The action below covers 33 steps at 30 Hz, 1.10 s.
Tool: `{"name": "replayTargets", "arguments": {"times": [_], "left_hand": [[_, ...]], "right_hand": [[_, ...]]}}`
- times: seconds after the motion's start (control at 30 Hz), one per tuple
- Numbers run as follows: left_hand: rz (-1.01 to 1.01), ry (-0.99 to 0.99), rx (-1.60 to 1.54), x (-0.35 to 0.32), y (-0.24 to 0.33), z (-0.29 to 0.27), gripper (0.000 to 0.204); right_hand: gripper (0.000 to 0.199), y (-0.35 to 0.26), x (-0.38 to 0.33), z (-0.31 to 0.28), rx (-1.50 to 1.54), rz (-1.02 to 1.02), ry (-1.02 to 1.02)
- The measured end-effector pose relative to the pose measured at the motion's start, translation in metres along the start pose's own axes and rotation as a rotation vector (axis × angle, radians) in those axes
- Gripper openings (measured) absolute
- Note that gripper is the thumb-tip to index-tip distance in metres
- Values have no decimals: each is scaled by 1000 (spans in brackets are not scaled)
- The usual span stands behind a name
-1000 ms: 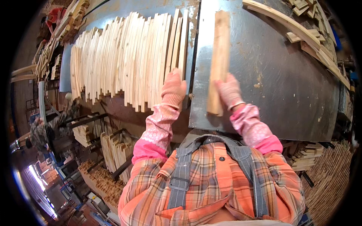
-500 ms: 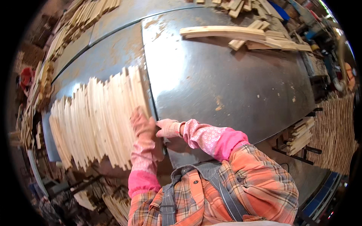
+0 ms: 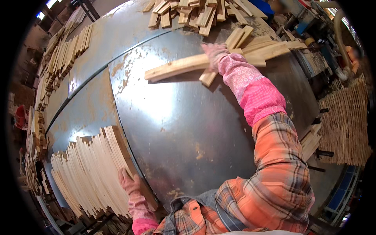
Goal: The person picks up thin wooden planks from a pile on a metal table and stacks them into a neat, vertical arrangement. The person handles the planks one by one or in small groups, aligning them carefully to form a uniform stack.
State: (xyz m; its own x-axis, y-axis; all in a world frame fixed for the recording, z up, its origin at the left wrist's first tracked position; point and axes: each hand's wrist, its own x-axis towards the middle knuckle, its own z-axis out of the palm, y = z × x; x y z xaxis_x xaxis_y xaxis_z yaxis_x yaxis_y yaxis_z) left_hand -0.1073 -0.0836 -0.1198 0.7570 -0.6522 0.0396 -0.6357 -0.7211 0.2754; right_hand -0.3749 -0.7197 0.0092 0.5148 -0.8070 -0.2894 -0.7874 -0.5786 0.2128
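Note:
A row of pale wooden strips (image 3: 88, 172), packed side by side, lies on the metal tabletop at the left. My left hand (image 3: 130, 182), in a pink knit glove, rests on the strips near their right side with its fingers stretched out. Stretched far forward, my gloved right hand (image 3: 215, 53) is over a long wooden board (image 3: 178, 66), with its fingers extended and apart. Beneath that board a shorter wooden piece (image 3: 208, 77) lies crosswise. More loose boards (image 3: 270, 51) lie to the right of the hand, partly hidden by my wrist.
A heap of short wooden pieces (image 3: 196, 13) lies at the far edge of the metal table (image 3: 188, 117). Further wood stacks (image 3: 68, 53) line the far left. A tall stack of thin strips (image 3: 346, 121) stands at the right, below machinery and a hose (image 3: 340, 43).
My right hand has gone from beside the left hand forward to the loose boards. The long board's near end now sits further left in view. My left hand stays on the strips; the view has shifted.

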Motion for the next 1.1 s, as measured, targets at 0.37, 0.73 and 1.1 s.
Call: {"name": "replayTargets", "arguments": {"times": [0.37, 0.73, 1.1], "left_hand": [[164, 88, -83, 40, 95, 1, 60], [-665, -299, -720, 49, 288, 63, 50], [-747, -252, -729, 42, 270, 87, 42]], "right_hand": [[58, 12, -19, 63, 98, -137, -25], [76, -116, -181, 58, 590, -659, -639], [66, 90, -2, 52, -52, 168, 78]]}}
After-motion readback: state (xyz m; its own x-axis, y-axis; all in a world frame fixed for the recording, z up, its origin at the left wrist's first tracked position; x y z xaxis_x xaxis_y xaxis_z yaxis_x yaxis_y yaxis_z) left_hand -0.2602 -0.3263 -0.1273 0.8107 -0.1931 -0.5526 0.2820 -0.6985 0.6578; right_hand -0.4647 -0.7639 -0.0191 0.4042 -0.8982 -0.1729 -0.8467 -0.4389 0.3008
